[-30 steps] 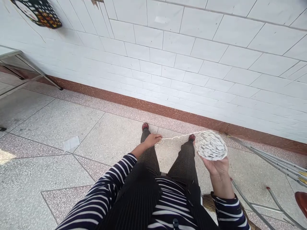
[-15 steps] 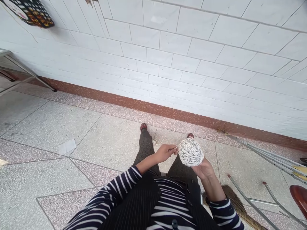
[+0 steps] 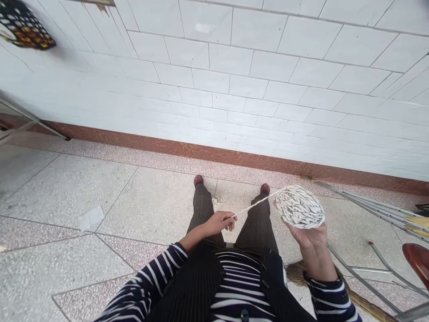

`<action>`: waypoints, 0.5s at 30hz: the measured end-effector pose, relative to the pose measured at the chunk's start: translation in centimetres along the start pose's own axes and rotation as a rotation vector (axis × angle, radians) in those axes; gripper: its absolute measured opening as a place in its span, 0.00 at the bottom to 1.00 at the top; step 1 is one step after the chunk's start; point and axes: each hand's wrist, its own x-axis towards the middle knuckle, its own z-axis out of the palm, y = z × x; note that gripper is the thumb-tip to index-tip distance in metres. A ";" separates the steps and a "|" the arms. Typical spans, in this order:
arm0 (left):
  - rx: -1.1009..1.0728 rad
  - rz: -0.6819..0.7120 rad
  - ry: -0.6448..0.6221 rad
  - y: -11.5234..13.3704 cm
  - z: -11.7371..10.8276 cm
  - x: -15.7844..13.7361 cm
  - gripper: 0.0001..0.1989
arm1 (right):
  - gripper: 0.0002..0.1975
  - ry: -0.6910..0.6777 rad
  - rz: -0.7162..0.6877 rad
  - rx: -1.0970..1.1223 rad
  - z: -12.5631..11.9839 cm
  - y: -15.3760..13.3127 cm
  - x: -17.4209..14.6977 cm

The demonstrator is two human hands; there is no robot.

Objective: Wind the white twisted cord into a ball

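Note:
A ball of white yarn flecked with dark strands [image 3: 300,207] rests in my right hand [image 3: 310,237], whose fingers curl under and around it. From the ball's upper left a pale strand [image 3: 256,203] runs taut, down and leftward, to my left hand [image 3: 221,223]. The left fingers are pinched on that strand in front of my legs. More loose yarn [image 3: 219,200] lies on the floor between my feet.
White tiles cover the wall [image 3: 231,85] ahead, above a reddish-brown skirting. Metal crutches [image 3: 368,205] lean at right, near metal legs and a straw broom [image 3: 298,272]. A white paper sheet [image 3: 92,218] lies on the floor; a metal frame [image 3: 36,118] stands left.
My right hand has moved right with the ball, away from my left hand, which shifted slightly left and down. A long straight strand now stretches between them.

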 end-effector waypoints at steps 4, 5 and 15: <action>0.163 -0.065 0.184 -1.9 -1.6 0.8 0.10 | 0.50 -0.051 -0.096 -0.013 0.3 -1.4 -0.4; 0.206 -0.053 0.276 -1.7 -2.0 1.1 0.08 | 0.48 -0.091 -0.110 -0.035 0.8 -1.4 -0.4; 0.162 0.373 0.238 7.4 0.1 4.9 0.23 | 0.45 -0.369 -0.041 -0.469 5.6 3.7 1.2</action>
